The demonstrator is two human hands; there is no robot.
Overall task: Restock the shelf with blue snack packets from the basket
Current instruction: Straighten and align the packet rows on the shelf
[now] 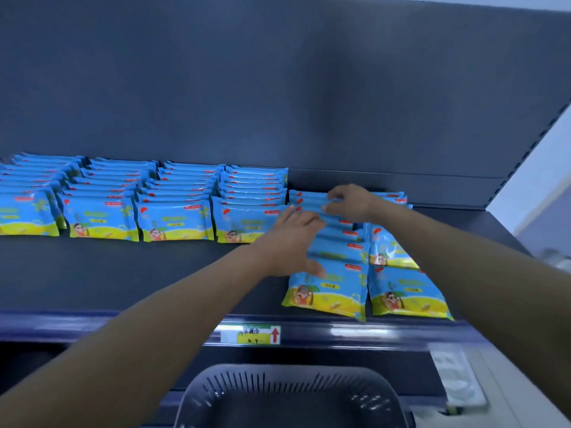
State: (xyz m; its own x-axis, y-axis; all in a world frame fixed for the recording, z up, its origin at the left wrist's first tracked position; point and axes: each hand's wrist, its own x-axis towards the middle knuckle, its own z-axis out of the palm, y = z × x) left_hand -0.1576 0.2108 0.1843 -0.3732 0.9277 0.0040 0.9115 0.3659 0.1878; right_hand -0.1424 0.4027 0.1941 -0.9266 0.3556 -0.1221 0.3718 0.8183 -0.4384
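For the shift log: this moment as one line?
phase: arranging packet row | left hand: rests on row | right hand: pinches rear packet | basket: no packets visible

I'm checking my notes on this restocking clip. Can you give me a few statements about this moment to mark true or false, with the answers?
1. The left hand and the right hand both touch the blue packets at the right end of the shelf. True.
2. The basket below is piled high with packets. False: no packets show in the part of it in view.
3. The price tag on the shelf edge bears a red arrow pointing up. True.
4. The left hand holds a packet above the basket. False: it lies spread on the packets on the shelf.
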